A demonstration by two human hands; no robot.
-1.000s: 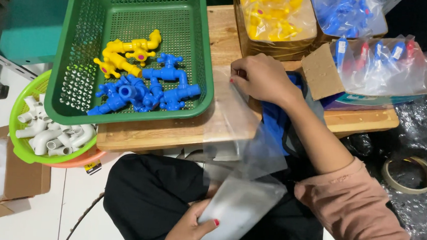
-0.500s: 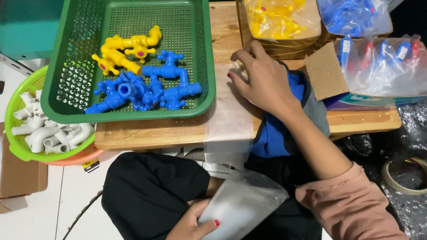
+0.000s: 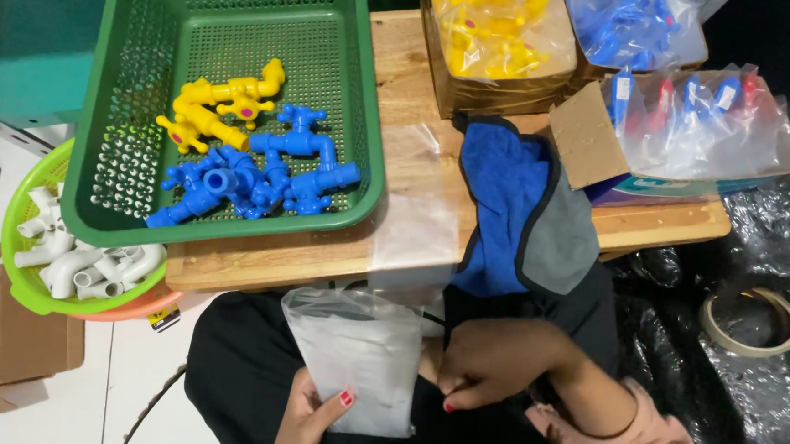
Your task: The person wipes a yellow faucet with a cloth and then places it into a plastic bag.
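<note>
Your fingers (image 3: 340,401) of the left hand (image 3: 310,422) clamp a clear plastic bag (image 3: 355,357) over your lap, steadying it upright; your right hand (image 3: 492,360) pinches its edge, below the wooden table (image 3: 416,173) and green perforated basket (image 3: 243,21).

The right hand (image 3: 496,365) has left the table (image 3: 421,96) and now meets the bag (image 3: 359,357) in the lap.

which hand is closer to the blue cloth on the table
Right. The right hand sits just below the blue cloth, near its lower edge. The left hand is lower and further left, holding the clear plastic bag.
</note>
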